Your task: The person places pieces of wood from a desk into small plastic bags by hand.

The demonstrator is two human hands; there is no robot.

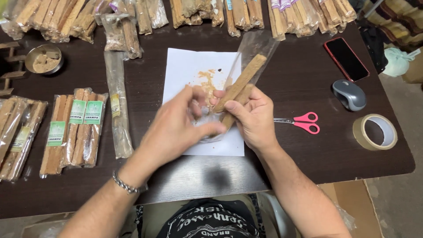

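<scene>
I see my right hand (253, 119) pinching a brown stick bundle (240, 86) half inside a clear sleeve (255, 46), above white paper (194, 66). My left hand (176, 125) pinches the sleeve's lower end just beside that grip.

Your one head camera looks steeply down, close over your fingers (207, 99), taking in the dark table (304, 79) beyond them; its far edge seems cropped.
</scene>
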